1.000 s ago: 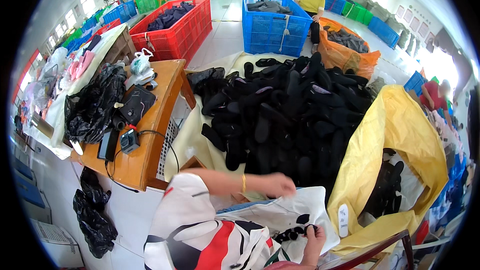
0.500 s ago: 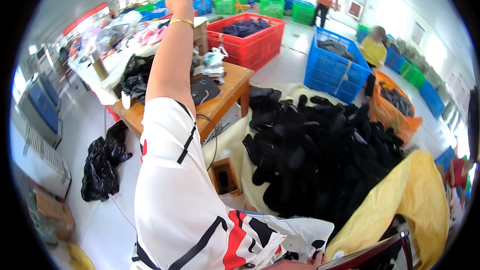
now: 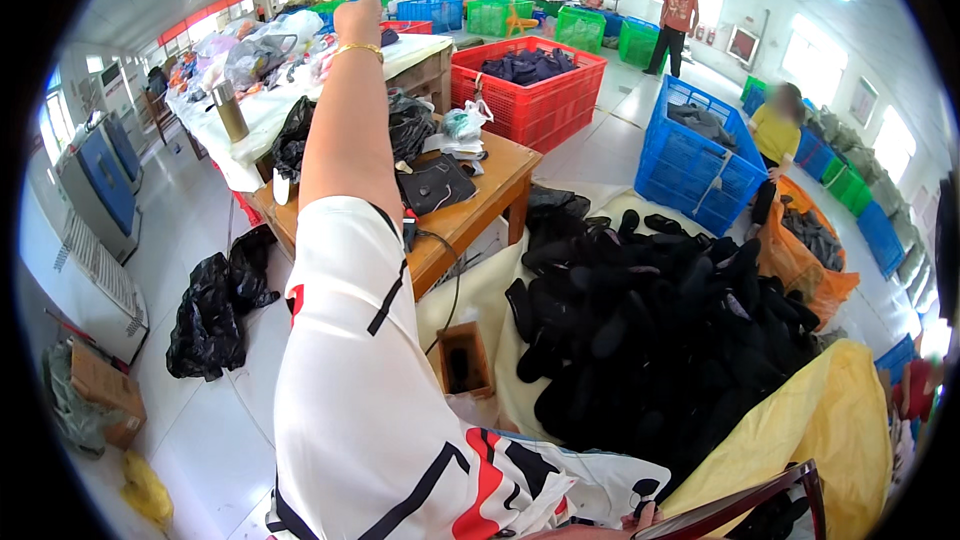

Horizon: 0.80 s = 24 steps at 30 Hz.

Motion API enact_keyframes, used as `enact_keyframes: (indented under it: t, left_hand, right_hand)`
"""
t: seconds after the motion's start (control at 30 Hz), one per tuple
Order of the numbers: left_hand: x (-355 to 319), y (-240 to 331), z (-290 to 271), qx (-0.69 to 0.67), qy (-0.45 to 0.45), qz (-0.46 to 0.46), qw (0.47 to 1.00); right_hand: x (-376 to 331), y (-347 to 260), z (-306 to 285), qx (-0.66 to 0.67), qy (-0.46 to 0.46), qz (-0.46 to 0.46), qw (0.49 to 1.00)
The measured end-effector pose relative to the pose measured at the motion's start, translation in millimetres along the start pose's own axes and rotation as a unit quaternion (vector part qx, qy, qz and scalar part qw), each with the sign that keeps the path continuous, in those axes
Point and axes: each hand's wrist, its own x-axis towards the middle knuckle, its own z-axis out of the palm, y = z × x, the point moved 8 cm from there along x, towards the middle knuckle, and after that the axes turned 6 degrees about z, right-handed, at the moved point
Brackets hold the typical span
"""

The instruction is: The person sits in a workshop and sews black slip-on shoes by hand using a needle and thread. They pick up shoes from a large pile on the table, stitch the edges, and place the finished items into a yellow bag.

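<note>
My left arm, in a white sleeve with black and red stripes, is raised high and stretched to the upper left. My left hand (image 3: pixel 357 20) is a closed fist above the wooden table (image 3: pixel 470 215), with a gold bracelet at the wrist and nothing visible in it. Only a sliver of my right hand (image 3: pixel 642 518) shows at the bottom edge, touching a white bag (image 3: pixel 600 480); its grip is hidden. A large pile of black shoe-like pieces (image 3: pixel 650 330) lies on a pale sheet to my right, beside a yellow sack (image 3: pixel 840 430).
The table carries black bags and cables. A red crate (image 3: pixel 530 90) and blue crate (image 3: pixel 700 155) stand behind it, an orange bag (image 3: pixel 810 260) at right. Black bags (image 3: pixel 215 310) and a small open box (image 3: pixel 463 360) are on the floor. Two people stand farther back.
My left hand has left the white bag and swung up high to the upper left. My view has turned left, toward the table.
</note>
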Motion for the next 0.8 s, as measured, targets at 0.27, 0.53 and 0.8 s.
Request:
enact_keyframes:
  t: [0.27, 0.53, 0.8]
  left_hand:
    - [-20.5, 37.3, -41.0, 0.016, 0.088, -0.024, 0.996]
    - [-11.1, 82.9, 50.9, 0.424, 0.071, 0.284, 0.857]
    - [-221.2, -68.0, 321.6, -0.146, -0.39, -0.107, 0.903]
  right_hand:
    - [-5.8, 8.9, 18.1, -0.221, 0.139, -0.281, 0.923]
    - [-18.2, 27.9, 12.4, 0.561, 0.094, 0.383, 0.728]
    - [-53.3, 16.4, 1.0, 0.554, 0.107, 0.424, 0.708]
